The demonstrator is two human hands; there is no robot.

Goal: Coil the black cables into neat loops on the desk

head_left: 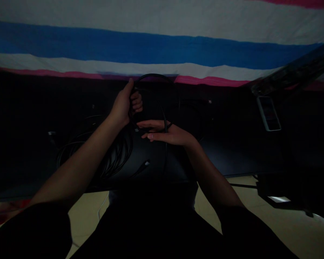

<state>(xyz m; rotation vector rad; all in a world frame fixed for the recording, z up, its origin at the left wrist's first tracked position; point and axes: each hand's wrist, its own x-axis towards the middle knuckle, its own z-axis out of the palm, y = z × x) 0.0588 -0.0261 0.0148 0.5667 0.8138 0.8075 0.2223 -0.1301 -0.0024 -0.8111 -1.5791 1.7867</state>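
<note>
My left hand (129,102) is closed around a black cable (153,75) that arches up and over to the right. Lower and to the right, my right hand (166,132) has its fingers stretched out toward the left. A strand of the cable passes across this hand near the thumb; it does not look gripped. Beneath my left forearm lies a coil of black cable (121,158) on the dark table. One cable connector (147,163) with a pale metal tip rests near the front edge, and another connector (52,133) lies to the left of the coil.
A phone (270,113) lies at the right on the dark table (240,158), below a dark slanted arm (294,70). Striped cloth (162,46) hangs along the back. A black object (278,196) with a bright patch stands off the front right edge.
</note>
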